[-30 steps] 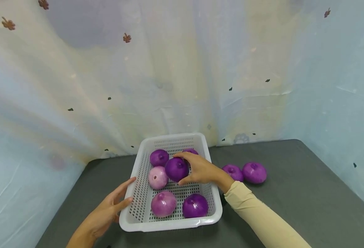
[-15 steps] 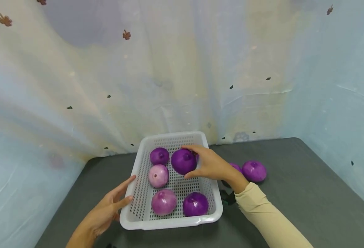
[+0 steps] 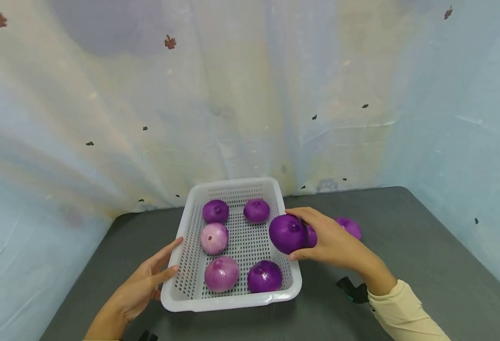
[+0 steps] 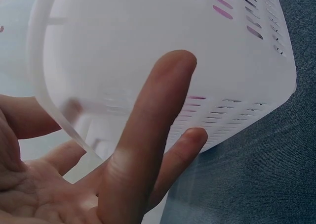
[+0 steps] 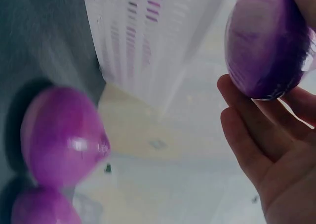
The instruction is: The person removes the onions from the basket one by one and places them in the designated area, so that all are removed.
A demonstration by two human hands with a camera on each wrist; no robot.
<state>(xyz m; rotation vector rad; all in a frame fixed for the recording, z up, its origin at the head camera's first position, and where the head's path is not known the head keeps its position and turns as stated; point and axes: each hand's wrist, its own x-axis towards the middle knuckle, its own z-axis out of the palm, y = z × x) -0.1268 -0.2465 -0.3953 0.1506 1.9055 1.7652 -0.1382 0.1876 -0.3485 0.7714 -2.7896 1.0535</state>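
Note:
My right hand grips a dark purple onion between thumb and fingers, raised over the right rim of the white basket. In the right wrist view the held onion shows a paler streaked side. My left hand is at the basket's left side, fingers extended, with fingertips right at the rim. Up close in the left wrist view, those fingers lie along the outer wall. Inside the basket are a pale pink onion, a pinkish-purple onion and several darker ones, including a glossy onion at front right.
Two more purple onions sit on the dark table right of the basket; one onion shows past my right hand, the other is mostly behind it. A pale patterned curtain hangs behind the table.
My right hand has carried the dark purple onion rightward, from over the basket's middle to its right rim. The back-right onion is now uncovered. My left hand has stayed at the basket's side.

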